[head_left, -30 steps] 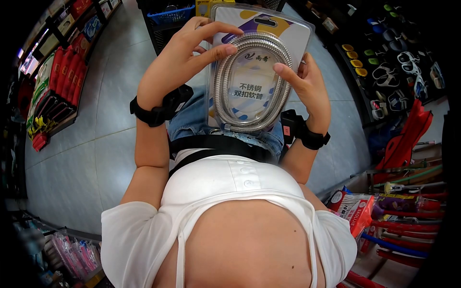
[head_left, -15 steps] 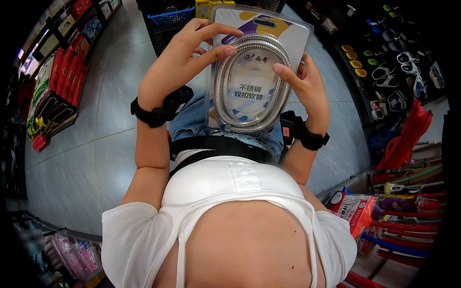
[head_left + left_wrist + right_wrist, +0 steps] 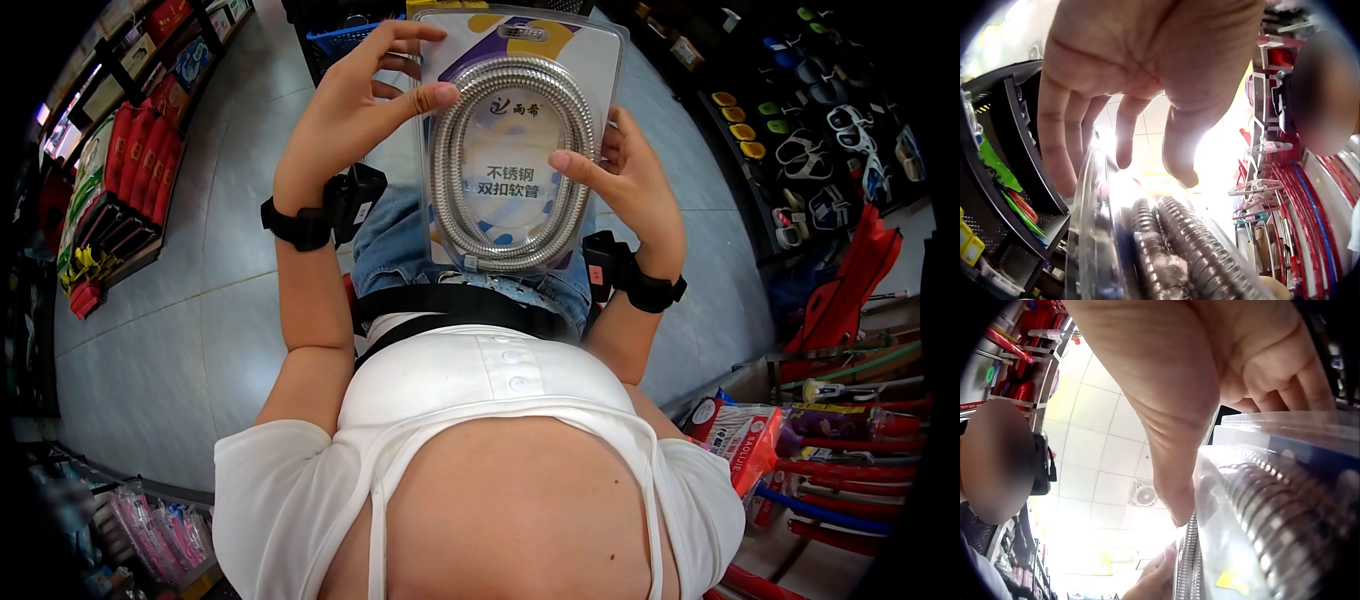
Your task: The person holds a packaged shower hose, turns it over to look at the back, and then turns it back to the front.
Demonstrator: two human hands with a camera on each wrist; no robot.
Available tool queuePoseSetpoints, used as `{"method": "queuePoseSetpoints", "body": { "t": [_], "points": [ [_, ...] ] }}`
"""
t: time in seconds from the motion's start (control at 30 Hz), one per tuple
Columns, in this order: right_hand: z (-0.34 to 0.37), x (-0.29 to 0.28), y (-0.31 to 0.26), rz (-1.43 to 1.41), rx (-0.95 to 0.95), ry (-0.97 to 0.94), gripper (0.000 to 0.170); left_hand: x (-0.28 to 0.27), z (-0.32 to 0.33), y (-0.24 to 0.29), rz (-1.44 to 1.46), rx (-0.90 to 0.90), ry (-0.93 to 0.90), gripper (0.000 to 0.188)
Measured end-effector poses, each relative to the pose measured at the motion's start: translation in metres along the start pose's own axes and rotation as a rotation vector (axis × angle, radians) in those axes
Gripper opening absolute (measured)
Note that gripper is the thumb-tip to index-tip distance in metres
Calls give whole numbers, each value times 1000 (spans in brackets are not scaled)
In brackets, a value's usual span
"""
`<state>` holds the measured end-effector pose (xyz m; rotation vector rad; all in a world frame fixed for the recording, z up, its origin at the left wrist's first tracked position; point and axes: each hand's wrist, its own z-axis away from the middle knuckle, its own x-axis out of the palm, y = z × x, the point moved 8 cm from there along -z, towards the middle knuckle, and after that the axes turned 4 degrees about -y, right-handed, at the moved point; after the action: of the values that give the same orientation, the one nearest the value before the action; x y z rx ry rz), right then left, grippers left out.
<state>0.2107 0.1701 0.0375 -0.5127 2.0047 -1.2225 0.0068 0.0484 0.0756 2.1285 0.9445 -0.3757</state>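
Note:
A clear blister pack [image 3: 596,62] with a coiled metal shower hose [image 3: 447,180] stands in front of the lap, facing the body. My left hand [image 3: 355,115] is at the pack's upper left edge, the thumb over the front near the coil and several fingers reaching behind. In the left wrist view those fingers [image 3: 1055,144] straddle the pack's edge. My right hand [image 3: 635,185] grips the right edge, thumb across the front onto the coil, other fingers mostly hidden behind. The right wrist view shows that thumb [image 3: 1174,481] against the plastic.
Red packaged goods [image 3: 140,155] fill a shelf at left. Sandals and clogs [image 3: 830,120] hang on a dark rack at right. A blue basket [image 3: 345,38] stands behind the pack, and red tubes [image 3: 850,475] lie at lower right.
The pack has shifted left and slightly up, both hands moving along. My left index finger has left the coil's front for the pack's upper left edge; the right thumb stays on the coil.

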Motion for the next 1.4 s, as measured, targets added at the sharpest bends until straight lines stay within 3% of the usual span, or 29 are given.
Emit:
{"method": "queuePoseSetpoints", "body": {
  "t": [0.1, 0.2, 0.4, 0.5, 0.7, 0.9, 1.0, 1.1, 1.13, 1.2, 1.4],
  "points": [
    [0, -3, 3, -9, -13, 31, 82, -2, 0, 2, 57, 14, 101, 60],
    [-1, -8, 4, 22, -46, 77, 80, 1, -1, -1, 201, -342, 2, 90],
    [1, -11, -11, 12, -149, 170, 74, -6, -3, 10, 349, -161, 129, 85],
    [1, -7, -21, 13, -198, 195, 70, -16, -1, 19, 161, -65, 169, 81],
    [-5, 0, -11, 86, -166, 156, 69, -15, -1, 37, 32, -203, 98, 77],
    [-11, 3, 9, 115, -90, 106, 77, -7, -4, 33, -16, -195, -11, 71],
    [-12, 4, 18, 142, -25, 114, 84, -4, -2, 16, -84, -85, 0, 72],
    [-13, 5, 21, 159, 6, 137, 90, 2, -4, 9, 29, -91, -20, 73],
    [-13, 5, 21, 162, 7, 147, 91, 3, -3, 5, 26, -185, -43, 72],
    [-13, 4, 22, 180, 5, 167, 90, 6, 0, 6, 22, -374, -90, 71],
    [-11, -2, 12, 130, -31, 203, 78, 2, -3, 20, -39, -273, -25, 70]
  ]
}}
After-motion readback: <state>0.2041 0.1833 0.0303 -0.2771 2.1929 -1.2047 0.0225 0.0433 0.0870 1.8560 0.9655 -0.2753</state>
